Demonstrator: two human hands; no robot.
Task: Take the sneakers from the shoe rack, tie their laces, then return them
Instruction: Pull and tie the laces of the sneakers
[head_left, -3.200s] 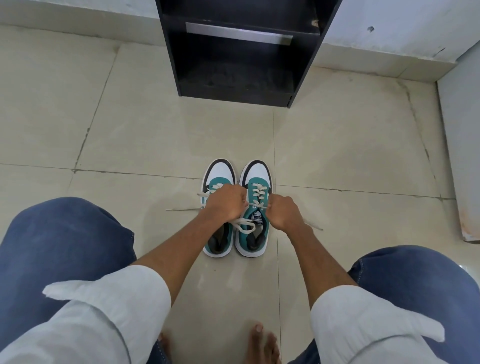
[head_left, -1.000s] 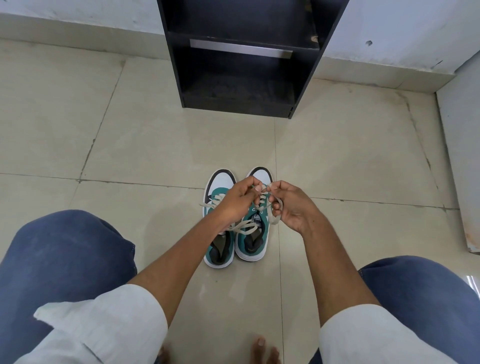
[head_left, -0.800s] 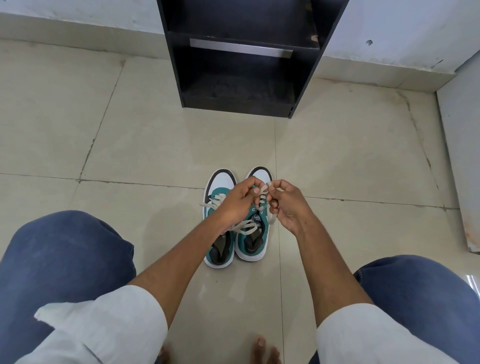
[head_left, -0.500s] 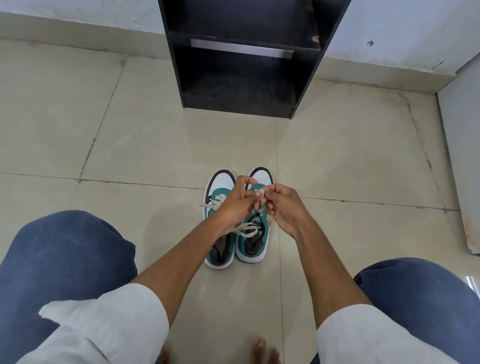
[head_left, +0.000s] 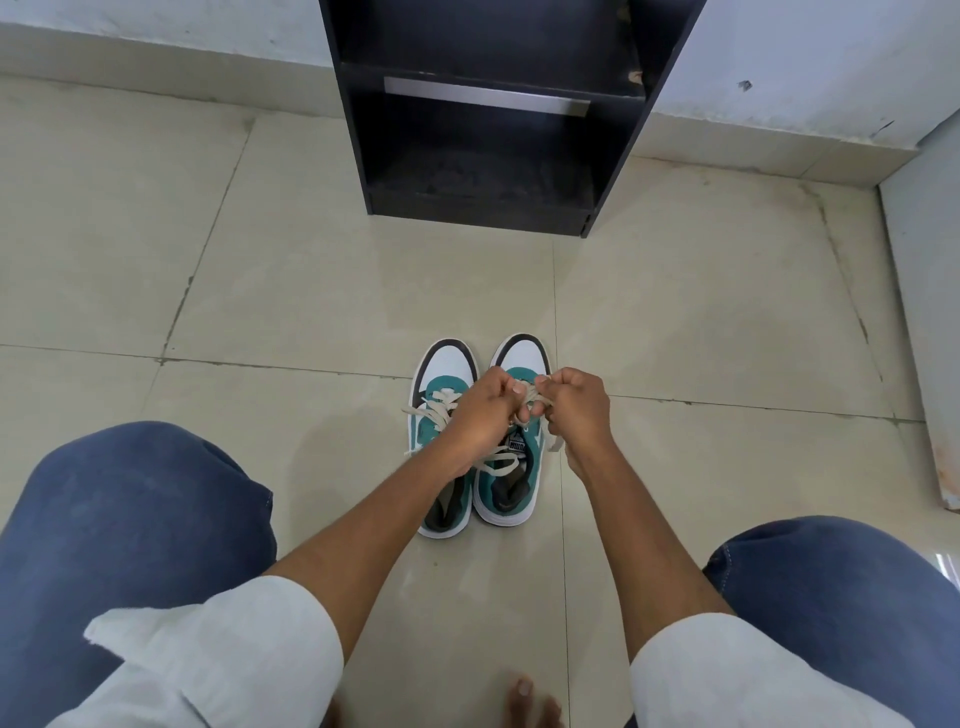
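Moved since 0.5 s ago: both hands shifted a little rt, knuckles drawn closer, lace bunched tighter between them; sneakers and rack unchanged.

1. Floor (head_left: 260, 249): pale tile; carries everything.
2. Shoe rack (head_left: 483, 130): black, open front, against wall, well apart from the shoes. Contents: lower shelf (head_left: 478, 182) holds no shoes, dusty marks only; upper shelf dark, nothing seen in it.
3. Sneakers: teal/white pair on floor, side by side, toes twd rack. Left sneaker (head_left: 441, 384): lace ends lie loose, not tied. Right sneaker (head_left: 511, 488): lace (head_left: 532, 397) in work.
4. Left hand (head_left: 480, 415): fingers clenched on the lace, above right shoe.
5. Right hand (head_left: 574, 405): fingers pinch the same lace; free end hangs just beside wrist.

Step, by judgement: tying, knot on right shoe part-made. Next: pull loops apart evenly to cinch, w/o lifting shoe; then left shoe, then both back to rack.
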